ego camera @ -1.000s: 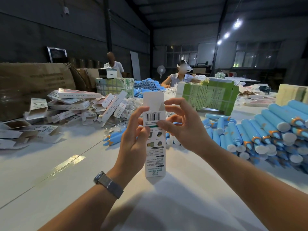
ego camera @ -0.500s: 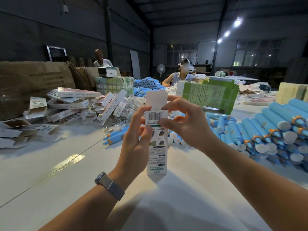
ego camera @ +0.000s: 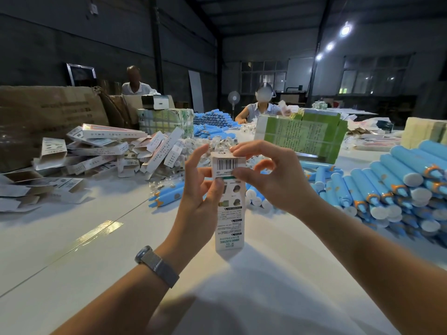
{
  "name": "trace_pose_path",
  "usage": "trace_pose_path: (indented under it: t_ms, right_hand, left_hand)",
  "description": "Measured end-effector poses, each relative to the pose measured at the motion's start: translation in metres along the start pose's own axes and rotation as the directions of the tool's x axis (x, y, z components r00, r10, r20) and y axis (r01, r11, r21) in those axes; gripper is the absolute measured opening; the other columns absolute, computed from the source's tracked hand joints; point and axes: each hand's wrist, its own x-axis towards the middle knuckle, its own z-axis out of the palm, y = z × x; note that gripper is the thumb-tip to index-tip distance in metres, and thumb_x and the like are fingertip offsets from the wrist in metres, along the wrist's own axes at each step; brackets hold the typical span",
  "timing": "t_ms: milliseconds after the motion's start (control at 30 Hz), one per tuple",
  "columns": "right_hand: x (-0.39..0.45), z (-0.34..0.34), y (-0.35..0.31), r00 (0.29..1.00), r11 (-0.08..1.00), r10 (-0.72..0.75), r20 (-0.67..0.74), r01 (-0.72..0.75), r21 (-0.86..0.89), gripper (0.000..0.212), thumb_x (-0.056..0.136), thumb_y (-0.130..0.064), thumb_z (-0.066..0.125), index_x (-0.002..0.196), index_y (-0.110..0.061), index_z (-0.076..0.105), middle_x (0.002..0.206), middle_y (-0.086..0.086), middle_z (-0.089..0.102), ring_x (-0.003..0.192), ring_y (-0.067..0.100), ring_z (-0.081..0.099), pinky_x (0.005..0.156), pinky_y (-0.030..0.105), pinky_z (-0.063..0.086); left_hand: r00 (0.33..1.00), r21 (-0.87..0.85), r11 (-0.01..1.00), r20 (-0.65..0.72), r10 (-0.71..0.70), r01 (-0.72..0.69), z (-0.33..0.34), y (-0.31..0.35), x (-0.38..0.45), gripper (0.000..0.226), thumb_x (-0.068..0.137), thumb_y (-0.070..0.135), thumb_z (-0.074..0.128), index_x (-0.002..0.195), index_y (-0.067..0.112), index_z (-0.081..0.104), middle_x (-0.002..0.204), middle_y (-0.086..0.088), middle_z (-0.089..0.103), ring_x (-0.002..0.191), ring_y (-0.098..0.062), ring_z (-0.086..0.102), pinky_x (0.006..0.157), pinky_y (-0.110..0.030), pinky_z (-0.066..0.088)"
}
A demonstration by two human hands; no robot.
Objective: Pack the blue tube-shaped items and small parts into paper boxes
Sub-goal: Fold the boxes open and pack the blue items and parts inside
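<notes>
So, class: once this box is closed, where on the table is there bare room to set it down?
Bare white table lies near-left, between the left hand and the flattened cartons, and beneath the held box toward the viewer. Crowded: blue tubes stacked on the right, small clear-wrapped parts and green bundles behind.

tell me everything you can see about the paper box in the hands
The paper box is a tall, narrow white carton of thin card, printed with a barcode near its top, small product pictures, and green lettering lower down. It stands upright, its bottom end at the white table. Its top flap is folded down over the end. The left hand grips its left side and the right hand pinches its top right corner.
</notes>
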Motion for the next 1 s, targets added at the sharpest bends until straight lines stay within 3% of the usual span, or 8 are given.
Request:
trace_pose_path:
  t_ms: [133,233,300,367,467,667,767,1000]
  right_hand:
    - [0.000,-0.002,0.000,1.000,1.000,-0.017,0.021,0.017,0.012,0.029,0.081,-0.005,0.078,0.094,-0.029,0.067,0.109,-0.002,0.071,0.099,0.022,0.064,0.072,0.045,0.054]
    - [0.000,-0.003,-0.001,1.000,0.998,-0.004,0.026,0.002,0.070,0.008,0.085,-0.015,0.068,0.093,-0.015,0.070,0.105,0.001,0.071,0.100,0.026,0.064,0.077,0.045,0.053]
    - [0.002,-0.003,-0.003,1.000,0.989,0.019,0.015,-0.021,0.143,0.008,0.089,-0.014,0.066,0.088,-0.007,0.069,0.100,0.006,0.070,0.098,0.024,0.065,0.079,0.041,0.054]
    - [0.003,-0.002,-0.006,0.999,0.984,0.035,0.010,-0.037,0.177,0.008,0.090,-0.008,0.068,0.082,-0.009,0.067,0.098,0.008,0.068,0.093,0.020,0.065,0.080,0.036,0.056]
    - [0.004,-0.001,-0.007,0.998,0.989,0.053,0.030,-0.057,0.139,0.011,0.086,-0.009,0.071,0.085,-0.018,0.065,0.100,0.012,0.067,0.091,0.025,0.065,0.081,0.042,0.058]
    - [0.004,0.001,-0.008,1.000,1.000,0.017,0.018,-0.017,0.005,0.012,0.086,-0.006,0.073,0.096,-0.012,0.071,0.096,0.009,0.063,0.085,0.020,0.064,0.078,0.034,0.057]
    - [0.004,0.003,-0.010,0.999,0.998,-0.050,0.002,0.050,-0.039,0.009,0.084,-0.003,0.074,0.093,-0.004,0.074,0.091,0.012,0.064,0.083,0.023,0.065,0.078,0.035,0.058]
    - [0.006,0.004,-0.017,0.999,0.999,-0.030,0.024,0.030,-0.013,0.007,0.082,-0.003,0.076,0.089,-0.004,0.075,0.090,0.009,0.067,0.085,0.022,0.066,0.080,0.039,0.057]
  left_hand:
    - [1.000,0.004,1.000,0.011,0.008,-0.008,0.000,0.003,0.001,0.053,0.094,0.014,0.044,0.113,0.062,0.053,0.091,0.017,0.063,0.080,-0.007,0.065,0.063,-0.019,0.051]
    - [1.000,0.010,1.000,0.003,0.009,-0.009,0.002,0.003,-0.001,0.052,0.094,0.014,0.044,0.110,0.063,0.054,0.093,0.016,0.063,0.084,-0.012,0.064,0.067,-0.024,0.054]
    - [1.000,0.016,1.000,-0.002,0.005,-0.005,0.002,0.004,-0.003,0.052,0.093,0.016,0.044,0.110,0.064,0.053,0.094,0.015,0.062,0.085,-0.015,0.063,0.067,-0.026,0.054]
    - [1.000,0.010,1.000,-0.005,-0.005,0.005,0.003,0.006,-0.003,0.051,0.092,0.017,0.045,0.111,0.063,0.053,0.096,0.007,0.061,0.088,-0.026,0.063,0.066,-0.034,0.056]
    - [0.999,-0.001,0.999,-0.013,-0.032,0.032,0.004,0.009,-0.003,0.049,0.091,0.017,0.045,0.111,0.061,0.054,0.104,-0.010,0.056,0.093,-0.043,0.057,0.076,-0.057,0.054]
    - [1.000,-0.030,0.999,0.001,-0.026,0.026,0.004,0.003,0.000,0.046,0.090,0.015,0.044,0.108,0.056,0.054,0.098,-0.011,0.056,0.078,-0.014,0.061,0.067,-0.029,0.053]
    - [1.000,-0.028,0.999,-0.023,0.016,-0.017,0.005,0.004,0.001,0.033,0.096,0.021,0.045,0.105,0.052,0.054,0.081,0.008,0.056,0.069,-0.003,0.058,0.061,-0.016,0.047]
    - [0.991,0.055,0.995,-0.094,0.090,-0.085,0.006,0.009,0.004,0.008,0.102,0.023,0.042,0.100,0.031,0.045,0.081,0.012,0.062,0.071,-0.002,0.063,0.059,-0.017,0.050]
